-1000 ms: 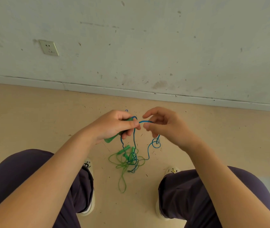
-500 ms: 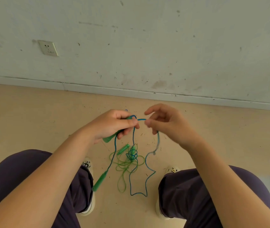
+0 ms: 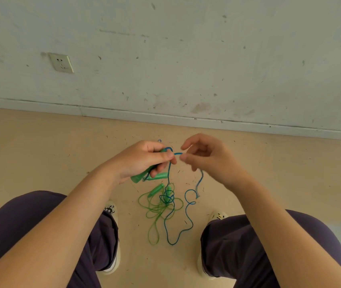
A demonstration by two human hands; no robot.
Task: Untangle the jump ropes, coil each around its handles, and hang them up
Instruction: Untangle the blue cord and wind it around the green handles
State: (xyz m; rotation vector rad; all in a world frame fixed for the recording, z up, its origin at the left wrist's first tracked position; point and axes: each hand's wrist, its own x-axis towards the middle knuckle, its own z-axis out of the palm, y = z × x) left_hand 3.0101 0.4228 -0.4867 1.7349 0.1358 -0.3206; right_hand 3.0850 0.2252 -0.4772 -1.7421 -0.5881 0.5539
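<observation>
Green rope (image 3: 157,210) tangles blue rope (image 3: 186,225); shoes (image 3: 217,216) flank.

scuffed grey wall (image 3: 207,48) with socket (image 3: 61,63); beige floor (image 3: 30,152).

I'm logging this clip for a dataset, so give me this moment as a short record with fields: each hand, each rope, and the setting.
left hand: grips green plastic handles and the blue cord where it leaves them
right hand: pinches the thin blue jump rope cord by its thumb and fingertip
blue cord: hangs to the floor, loops crossing the green one
thin green jump rope cord: heaped on the beige floor, tangled
stage: untangling, nothing hung in view
setting: person seated, facing a scuffed grey wall
</observation>
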